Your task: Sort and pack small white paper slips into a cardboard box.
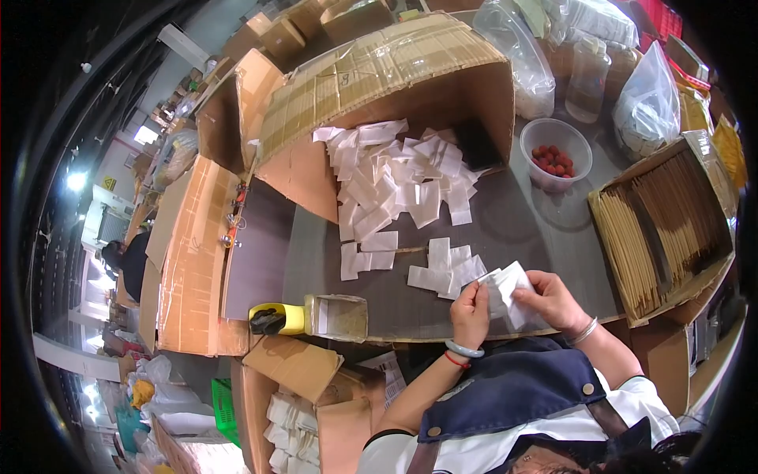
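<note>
In front of my chest, my left hand (472,314) pinches one edge of a small bunch of white flat packets (504,290). My right hand (553,299) grips the same bunch from the other side, thumb across it. Whether they are paper or cloth I cannot tell. Just beyond the hands lies a loose group of similar white packets (448,271), with a smaller group (367,259) to its left. A large heap of them (402,172) spills from a cardboard box (379,65) lying on its side on the dark table (503,237).
Right of my hands stands a box of brown card-like pieces (669,231). Behind it are a plastic tub of red fruit (555,155) and a bottle (587,80). An open small box (339,318) and yellow container (276,319) sit at the front edge. Below, a carton holds white bundles (292,432).
</note>
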Demonstrator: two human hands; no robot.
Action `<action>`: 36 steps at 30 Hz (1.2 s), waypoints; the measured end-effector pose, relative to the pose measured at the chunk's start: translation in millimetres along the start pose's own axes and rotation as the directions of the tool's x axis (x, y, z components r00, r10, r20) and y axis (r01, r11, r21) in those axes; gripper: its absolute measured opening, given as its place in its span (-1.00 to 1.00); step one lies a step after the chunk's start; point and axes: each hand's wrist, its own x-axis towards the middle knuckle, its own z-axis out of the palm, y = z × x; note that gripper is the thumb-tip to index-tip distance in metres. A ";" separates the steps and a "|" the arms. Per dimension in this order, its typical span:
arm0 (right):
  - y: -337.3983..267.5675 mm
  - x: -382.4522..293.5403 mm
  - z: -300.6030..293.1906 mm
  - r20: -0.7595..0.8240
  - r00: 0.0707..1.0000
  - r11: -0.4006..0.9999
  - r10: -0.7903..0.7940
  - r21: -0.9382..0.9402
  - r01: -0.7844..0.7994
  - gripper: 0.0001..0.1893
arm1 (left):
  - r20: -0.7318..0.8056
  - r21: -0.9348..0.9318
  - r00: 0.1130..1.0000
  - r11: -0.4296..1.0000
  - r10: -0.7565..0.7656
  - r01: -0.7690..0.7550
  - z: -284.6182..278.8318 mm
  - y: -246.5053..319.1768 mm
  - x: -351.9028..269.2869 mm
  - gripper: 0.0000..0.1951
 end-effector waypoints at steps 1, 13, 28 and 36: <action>3.0 -0.3 3.6 0.015 1.000 1.000 0.001 0.010 -0.001 -0.68 | 0.001 -0.052 1.000 0.999 -0.013 0.013 2.5 1.7 -0.4 -0.79; 46.7 9.2 -12.9 -0.006 0.998 0.986 -0.058 0.156 0.058 -0.69 | 0.193 -0.096 0.971 0.988 0.140 -0.123 17.1 3.2 -14.8 -0.57; 24.2 6.4 -27.4 -0.014 0.998 0.997 0.069 0.019 -0.069 -0.74 | 0.230 0.784 0.969 0.574 0.088 -0.238 -20.8 -17.2 4.6 -0.35; 33.2 7.3 -26.1 0.015 0.997 0.997 0.079 0.011 -0.079 -0.70 | 0.383 0.748 0.914 0.536 0.133 -0.391 -23.8 -19.0 10.8 -0.56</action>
